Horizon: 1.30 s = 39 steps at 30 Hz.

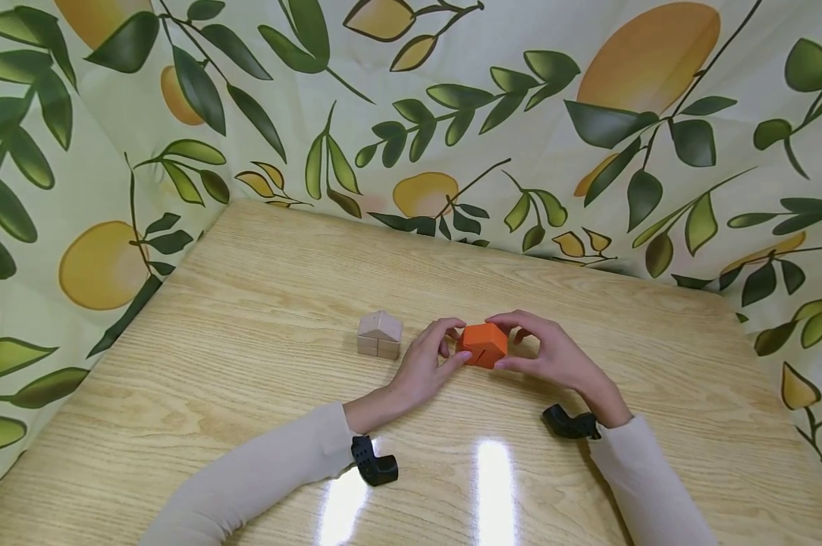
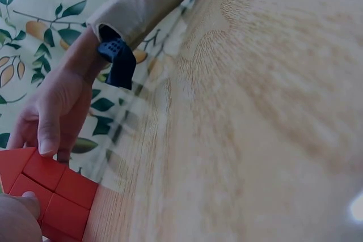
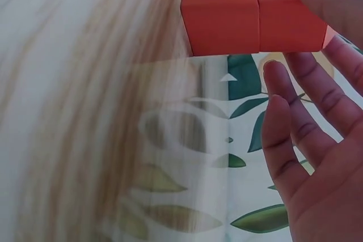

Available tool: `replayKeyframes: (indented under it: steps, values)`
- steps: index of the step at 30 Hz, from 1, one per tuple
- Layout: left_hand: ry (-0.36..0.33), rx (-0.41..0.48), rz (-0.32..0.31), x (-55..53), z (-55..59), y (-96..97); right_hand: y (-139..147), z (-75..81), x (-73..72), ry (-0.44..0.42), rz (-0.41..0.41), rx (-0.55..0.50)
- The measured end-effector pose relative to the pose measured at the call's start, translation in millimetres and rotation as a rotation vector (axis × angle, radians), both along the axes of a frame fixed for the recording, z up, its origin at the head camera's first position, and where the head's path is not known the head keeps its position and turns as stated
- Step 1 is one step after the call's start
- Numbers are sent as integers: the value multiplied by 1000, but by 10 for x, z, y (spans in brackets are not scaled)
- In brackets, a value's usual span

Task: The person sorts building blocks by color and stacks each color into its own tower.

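Observation:
An orange block house (image 1: 484, 343), made of small cubes under a pointed roof, stands on the table between both hands. The left wrist view shows seams between its stacked blocks (image 2: 65, 213). My left hand (image 1: 421, 369) grips the house from the left, its thumb on the near face and fingers behind. From the other side my right hand (image 1: 554, 355) holds it between thumb and index finger. In the right wrist view the remaining fingers (image 3: 282, 134) stay off the blocks. Left of my left hand sits a plain wooden block house (image 1: 379, 335) of the same shape.
The wood-grain table (image 1: 247, 303) reaches back to a leaf-and-fruit patterned cloth (image 1: 411, 121) at the rear and sides. Black wrist mounts (image 1: 373, 462) hang at both cuffs. Bright light reflections (image 1: 495, 485) lie on the near part of the table.

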<state>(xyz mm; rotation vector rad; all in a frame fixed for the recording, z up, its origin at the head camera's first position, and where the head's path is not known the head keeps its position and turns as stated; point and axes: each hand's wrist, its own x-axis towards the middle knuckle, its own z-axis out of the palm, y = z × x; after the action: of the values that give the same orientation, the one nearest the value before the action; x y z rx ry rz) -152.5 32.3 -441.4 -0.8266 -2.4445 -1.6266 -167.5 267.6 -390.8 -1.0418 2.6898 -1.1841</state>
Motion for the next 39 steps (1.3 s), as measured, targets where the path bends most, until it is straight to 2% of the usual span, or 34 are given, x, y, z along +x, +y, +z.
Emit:
replayKeyframes:
  steps: [4,39]
  values:
    - [-19,1,-5,7,5,-4,58,-65,-36,-9,-1,-5]
    - [-6,-17,1,1,-3,-2,31,-83,-38,-27,-37,-14]
